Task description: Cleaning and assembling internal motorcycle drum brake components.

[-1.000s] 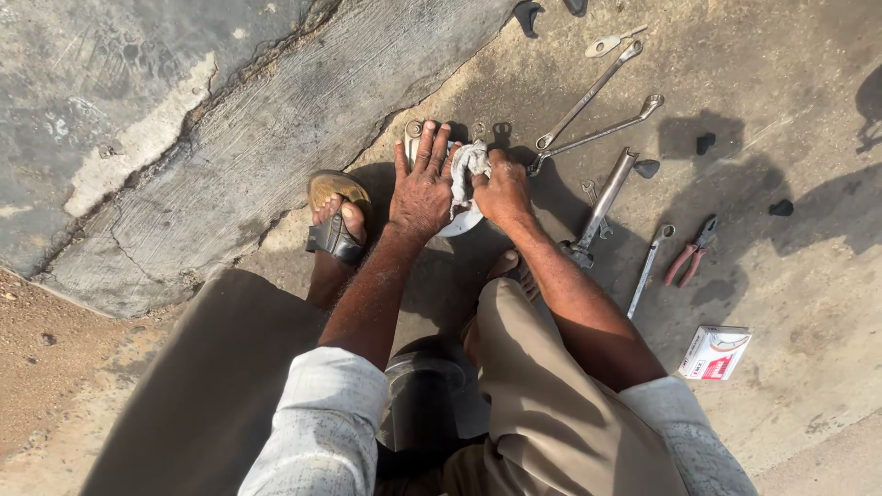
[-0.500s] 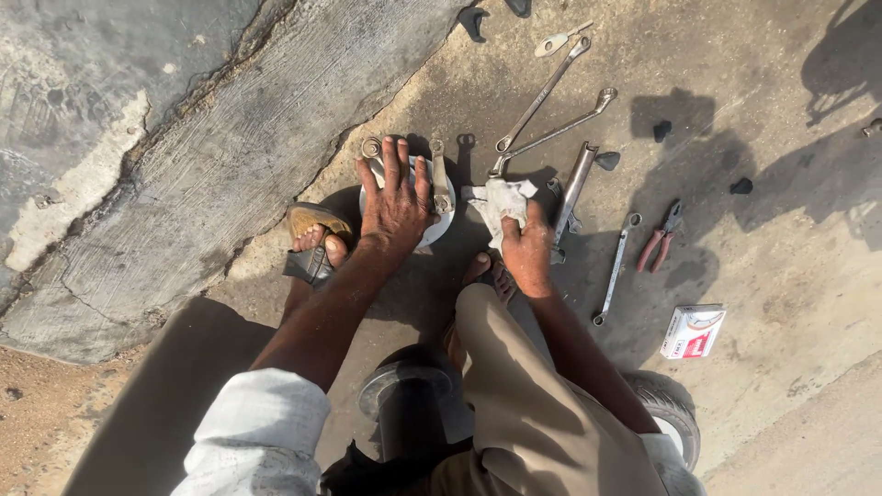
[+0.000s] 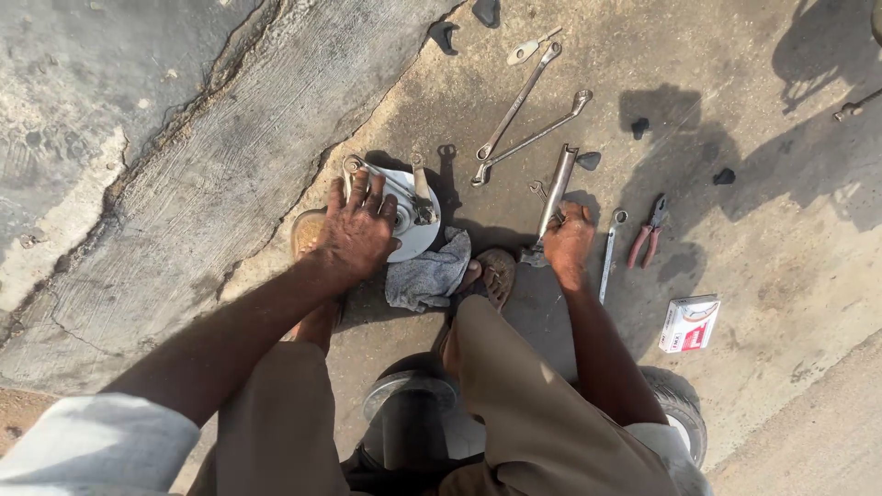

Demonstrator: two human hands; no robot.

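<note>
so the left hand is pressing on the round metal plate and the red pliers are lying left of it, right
Not quite. The left hand does press on the round metal plate, but the head view shows the red pliers lying to its right, beyond the right hand.

Small white-and-red cardboard box [image 3: 689, 323] on concrete, far right of the pliers [image 3: 648, 231].

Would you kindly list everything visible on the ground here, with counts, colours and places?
round plate: one, white metal, under left hand
rag: one, grey, beside the plate
long wrenches: two, silver, crossed, top centre
metal tool: one, silver, at right hand
small spanner: one, silver, right of that hand
pliers: one, red-handled, further right
small box: one, white and red, lower right
sandals: two, brown, on the feet
left hand: flat on the plate
right hand: grip on the tool
</note>
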